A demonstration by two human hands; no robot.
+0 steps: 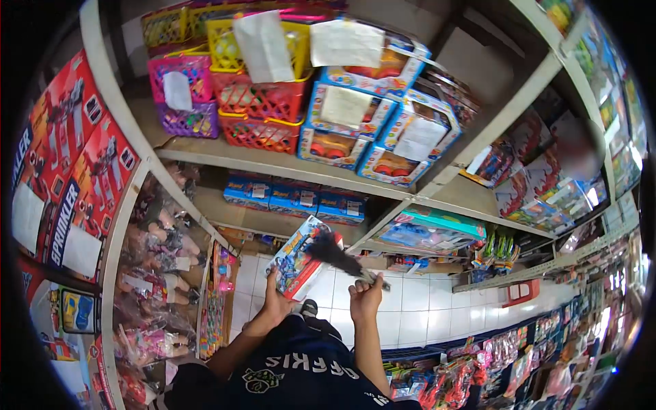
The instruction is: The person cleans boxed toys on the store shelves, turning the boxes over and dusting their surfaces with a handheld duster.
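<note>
My left hand [275, 301] grips the lower left side of a boxed toy [297, 256], a blue-and-white box with a red side panel, held tilted in front of my body. In my right hand [367, 295] is the handle of a dark feather duster [331, 251], fingers wrapped round it. The duster's dark, blurred head lies over the upper right part of the box and hides some of it.
Shelves [273, 164] ahead hold stacked coloured baskets [256, 99], boxed toys [342, 113] and blue boxes [294, 198]. Bagged dolls [154, 283] and red boxes [89, 171] line the left. Hanging goods [499, 348] stand at lower right, beside white floor tiles [424, 301].
</note>
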